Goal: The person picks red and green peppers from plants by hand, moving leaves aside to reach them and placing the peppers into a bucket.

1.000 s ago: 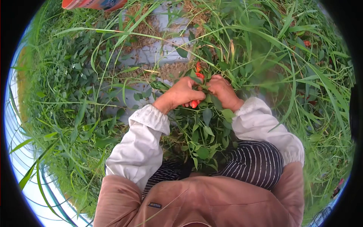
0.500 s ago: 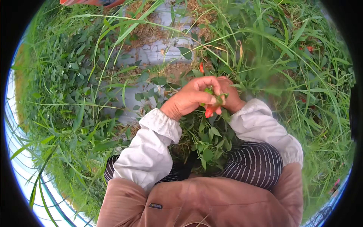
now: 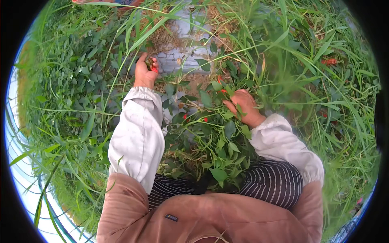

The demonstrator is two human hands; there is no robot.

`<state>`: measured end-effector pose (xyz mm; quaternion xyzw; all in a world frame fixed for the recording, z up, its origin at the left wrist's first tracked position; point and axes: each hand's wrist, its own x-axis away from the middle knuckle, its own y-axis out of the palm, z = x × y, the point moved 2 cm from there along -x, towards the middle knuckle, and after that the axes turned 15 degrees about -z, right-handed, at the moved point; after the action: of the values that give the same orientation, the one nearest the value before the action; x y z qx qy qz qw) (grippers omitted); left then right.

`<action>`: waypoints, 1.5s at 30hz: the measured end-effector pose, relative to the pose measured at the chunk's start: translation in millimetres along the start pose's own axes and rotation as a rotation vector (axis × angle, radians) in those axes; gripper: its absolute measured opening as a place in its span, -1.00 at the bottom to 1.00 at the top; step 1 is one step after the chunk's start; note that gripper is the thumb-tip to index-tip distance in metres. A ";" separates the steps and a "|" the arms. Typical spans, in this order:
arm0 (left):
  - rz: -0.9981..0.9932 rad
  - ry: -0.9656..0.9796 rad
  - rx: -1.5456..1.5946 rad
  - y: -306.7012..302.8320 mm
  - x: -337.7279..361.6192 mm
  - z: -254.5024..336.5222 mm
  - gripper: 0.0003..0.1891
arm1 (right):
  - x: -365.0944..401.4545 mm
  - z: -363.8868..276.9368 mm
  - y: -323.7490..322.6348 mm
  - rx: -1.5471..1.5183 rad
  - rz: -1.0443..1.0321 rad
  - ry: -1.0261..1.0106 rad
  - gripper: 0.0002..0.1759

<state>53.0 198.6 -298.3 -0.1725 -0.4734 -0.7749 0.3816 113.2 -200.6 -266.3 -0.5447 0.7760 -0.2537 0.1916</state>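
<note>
My left hand (image 3: 145,72) is out at the upper left, palm side up, its fingers curled around a few peppers (image 3: 154,69); red and dark green-brown skin shows between them. Low in the foliage, my right hand (image 3: 246,106) has its back turned up and its fingers bent into the pepper plant (image 3: 221,141), apparently gripping a leafy stem; the fingertips are partly hidden. Close by that hand, a red pepper (image 3: 223,91) shows among the leaves. More red fruit, including another pepper (image 3: 205,120), hangs between my arms.
Tall grass (image 3: 324,89) grows densely on both sides, with long blades crossing the view. Grey plastic sheeting (image 3: 182,60) covers the soil ahead. An orange-red object (image 3: 109,2) is cut off at the top edge. Something red (image 3: 330,61) lies in the right-hand grass.
My left hand has left the right one and swung up and left, carrying peppers. The right hand stays near its place, now in plain view, and the plant between my arms is more exposed.
</note>
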 end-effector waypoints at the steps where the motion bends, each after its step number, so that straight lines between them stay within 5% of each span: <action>1: -0.004 0.000 -0.001 2.4 -8.0 0.0 -0.89 | -0.1 0.7 -0.5 0.010 -0.002 -0.003 -0.67; 11: -0.074 0.264 -0.282 46.1 -9.0 11.1 -0.79 | 0.8 -2.8 -5.6 -0.020 -0.066 0.058 -0.68; 22: -0.261 0.132 -0.072 74.6 50.6 -33.6 -0.83 | 9.3 6.4 8.2 -0.001 -0.076 0.063 -0.70; 26: -0.359 -0.147 0.127 83.5 76.2 -72.6 -0.83 | 8.3 8.6 5.7 -0.093 -0.112 0.077 -0.64; 33: -0.617 -0.534 -0.155 134.9 176.1 -125.0 -0.74 | 6.5 11.4 12.5 -0.046 -0.125 0.105 -0.61; 37: -0.759 -0.542 -0.248 173.8 219.9 -98.8 -0.74 | 8.4 4.1 2.7 -0.067 -0.293 0.151 -0.62; 42: -0.932 -0.454 -0.350 182.2 243.8 -70.5 -0.62 | 12.9 12.6 10.3 -0.067 -0.172 -0.017 -0.66; 45: -0.901 -0.459 -0.376 162.3 249.6 -67.7 -0.62 | 15.4 5.8 6.6 -0.154 -0.234 0.069 -0.66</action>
<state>19.8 -9.1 -76.9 -0.1825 -0.4249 -0.8756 -0.1396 106.5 -214.4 -275.2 -0.6356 0.7305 -0.2324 0.0915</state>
